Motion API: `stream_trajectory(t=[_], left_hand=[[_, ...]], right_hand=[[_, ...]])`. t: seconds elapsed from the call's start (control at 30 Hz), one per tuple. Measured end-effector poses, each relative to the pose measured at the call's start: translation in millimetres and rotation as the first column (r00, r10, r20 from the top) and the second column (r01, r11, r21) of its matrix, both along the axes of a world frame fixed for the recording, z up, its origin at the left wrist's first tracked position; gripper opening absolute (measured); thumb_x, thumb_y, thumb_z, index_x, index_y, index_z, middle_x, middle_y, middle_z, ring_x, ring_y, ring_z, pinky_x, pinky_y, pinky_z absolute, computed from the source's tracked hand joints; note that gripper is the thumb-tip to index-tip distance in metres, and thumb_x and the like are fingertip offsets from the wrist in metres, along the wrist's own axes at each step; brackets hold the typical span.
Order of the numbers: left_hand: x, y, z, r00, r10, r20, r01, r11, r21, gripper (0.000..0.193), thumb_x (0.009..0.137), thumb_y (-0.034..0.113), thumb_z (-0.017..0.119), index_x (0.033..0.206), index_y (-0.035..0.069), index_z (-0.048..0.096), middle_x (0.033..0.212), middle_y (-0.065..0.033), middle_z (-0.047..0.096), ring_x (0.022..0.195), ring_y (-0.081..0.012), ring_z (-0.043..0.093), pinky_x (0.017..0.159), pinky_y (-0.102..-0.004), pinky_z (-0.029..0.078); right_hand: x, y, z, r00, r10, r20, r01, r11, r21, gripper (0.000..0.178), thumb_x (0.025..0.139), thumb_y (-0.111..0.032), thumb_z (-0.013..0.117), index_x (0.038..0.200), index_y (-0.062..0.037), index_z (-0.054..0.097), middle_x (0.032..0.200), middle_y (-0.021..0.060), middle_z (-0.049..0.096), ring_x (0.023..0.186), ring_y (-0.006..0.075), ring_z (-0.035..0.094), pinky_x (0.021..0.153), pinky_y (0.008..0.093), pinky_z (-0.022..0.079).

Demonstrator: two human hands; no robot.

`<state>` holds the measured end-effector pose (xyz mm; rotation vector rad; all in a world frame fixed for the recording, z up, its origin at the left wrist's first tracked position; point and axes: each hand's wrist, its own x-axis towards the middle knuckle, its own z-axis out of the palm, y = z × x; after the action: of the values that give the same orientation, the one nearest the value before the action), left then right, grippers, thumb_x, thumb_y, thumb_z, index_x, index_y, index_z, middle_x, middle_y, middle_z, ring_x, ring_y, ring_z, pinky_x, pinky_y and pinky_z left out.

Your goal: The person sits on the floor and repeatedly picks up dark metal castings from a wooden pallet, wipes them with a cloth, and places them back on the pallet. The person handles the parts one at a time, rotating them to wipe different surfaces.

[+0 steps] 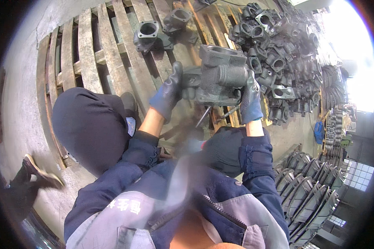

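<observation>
Both gloved hands grip a grey metal casting (218, 76) held up over the pallet (91, 54): the left hand (168, 93) has its fingers closed on the near left end, the right hand (250, 97) clamps the right side. It looks heavy and rough, boxy with a round bore; a slipping glove could drop it onto the knees. More castings (278, 45) heap far right.

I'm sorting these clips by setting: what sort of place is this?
Most likely a foundry or metalworking shop floor: both gloved hands hold a grey cast metal housing, a heap of similar castings lies ahead, and two more castings sit on a wooden pallet.
</observation>
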<state>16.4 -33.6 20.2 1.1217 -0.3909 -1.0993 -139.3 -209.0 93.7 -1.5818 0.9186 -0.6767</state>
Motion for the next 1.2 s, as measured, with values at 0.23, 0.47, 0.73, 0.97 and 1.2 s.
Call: stream_trajectory(t=[0.23,0.47,0.73,0.97,1.2], left_hand=[[-5.3,0.4,12.7,0.987,0.067,-0.146,-0.068,0.998,-0.002,0.087,0.090,0.079,0.024,0.125,0.009,0.061,0.083,-0.0008,0.068,0.054,-0.0092,0.053,0.046,-0.0206,0.035],[-1.8,-0.1,0.3,0.990,0.121,-0.070,-0.114,0.989,0.096,0.088,0.090,0.079,0.022,0.113,0.006,0.066,0.074,-0.0020,0.066,0.051,-0.0092,0.052,0.045,-0.0208,0.034],[-0.9,-1.9,-16.0,0.987,0.155,0.047,-0.161,0.968,0.193,0.082,0.087,0.080,0.034,0.116,0.008,0.062,0.089,-0.0036,0.063,0.067,-0.0128,0.055,0.056,-0.0249,0.042],[8.8,-5.7,-99.1,0.963,0.250,-0.103,-0.247,0.968,0.040,0.068,0.094,0.066,0.042,0.121,0.006,0.060,0.104,-0.0073,0.063,0.090,-0.0179,0.061,0.077,-0.0307,0.051],[5.6,10.1,-134.1,0.802,0.082,-0.591,-0.292,0.918,-0.269,0.043,0.100,0.033,0.046,0.130,0.001,0.052,0.120,-0.0100,0.063,0.105,-0.0230,0.062,0.090,-0.0344,0.053]], right_hand=[[2.6,9.2,5.0,1.000,-0.013,0.005,0.011,0.981,0.192,0.046,0.100,-0.049,0.047,0.091,-0.0060,0.062,0.068,-0.0011,0.055,0.057,0.0064,0.049,0.052,0.0226,0.040],[-2.2,6.5,7.2,0.999,0.011,-0.032,-0.005,0.984,0.177,0.051,0.093,-0.059,0.053,0.092,-0.0091,0.066,0.069,-0.0023,0.054,0.051,0.0069,0.045,0.043,0.0233,0.033],[-5.1,12.6,6.8,0.986,0.121,-0.116,-0.105,0.985,0.137,0.032,0.096,-0.032,0.056,0.104,-0.0019,0.064,0.090,0.0052,0.066,0.078,0.0135,0.062,0.067,0.0271,0.051],[4.3,44.5,31.8,0.906,0.335,-0.258,-0.393,0.891,-0.226,0.040,0.091,-0.031,0.061,0.123,-0.0088,0.060,0.096,0.0113,0.070,0.088,0.0222,0.067,0.078,0.0360,0.054],[11.7,67.5,28.6,0.843,0.318,-0.434,-0.512,0.723,-0.465,0.048,0.082,-0.019,0.072,0.123,-0.0007,0.055,0.101,0.0189,0.068,0.092,0.0278,0.069,0.079,0.0353,0.054]])
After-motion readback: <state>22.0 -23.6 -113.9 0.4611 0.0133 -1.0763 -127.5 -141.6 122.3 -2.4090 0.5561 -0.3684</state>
